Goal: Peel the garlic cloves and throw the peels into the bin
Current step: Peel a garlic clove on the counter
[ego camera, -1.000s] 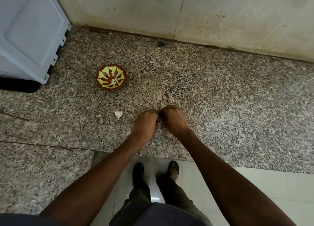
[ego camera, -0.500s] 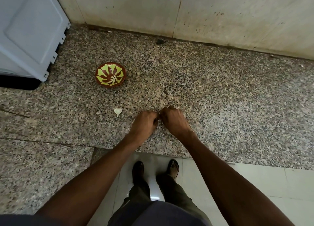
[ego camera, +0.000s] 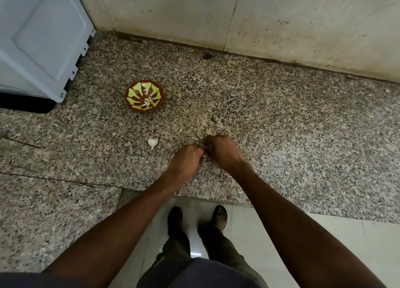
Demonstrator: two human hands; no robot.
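Two hands meet over a speckled granite tabletop that ends at a stained pale wall. The left hand and the right hand have curled fingers touching, pinching something small and pale between them; I cannot tell what. One loose garlic clove lies left of the left hand. One round glazed bowl sits beyond it.

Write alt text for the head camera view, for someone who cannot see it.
Seen from above, a person's left hand and right hand meet fingertip to fingertip over a speckled granite counter, fingers curled round something small and mostly hidden. A garlic clove lies to their left, beyond it a small red and yellow bowl. The person's feet show on pale floor tiles below.
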